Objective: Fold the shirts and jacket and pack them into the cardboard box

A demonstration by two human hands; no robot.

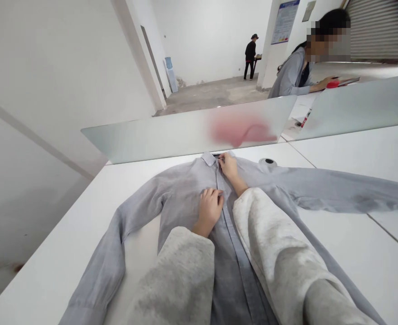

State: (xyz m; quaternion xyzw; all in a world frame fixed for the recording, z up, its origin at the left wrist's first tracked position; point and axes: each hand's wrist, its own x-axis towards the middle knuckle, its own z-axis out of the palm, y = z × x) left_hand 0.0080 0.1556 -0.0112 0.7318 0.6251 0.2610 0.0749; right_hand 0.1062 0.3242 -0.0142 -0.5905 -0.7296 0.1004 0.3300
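A grey long-sleeved button-up shirt [185, 189] lies front up on the white table, its collar towards the glass divider and its sleeves spread to both sides. My right hand [229, 167] pinches the edge of the front placket just below the collar [209, 159]. Lower down on the chest, my left hand [210, 210] has its fingers curled onto the placket edge, which it appears to grip. The fabric under both hands' fingertips is partly hidden. Both my forearms, in pale fleecy sleeves, cross the lower part of the shirt.
A frosted glass divider [172, 135] stands along the table's far edge, with a blurred red shape behind it. A white roll [267, 162] sits beside the shirt's shoulder. Across the divider a person [292, 72] holds a flat object. Another person [250, 56] stands far back.
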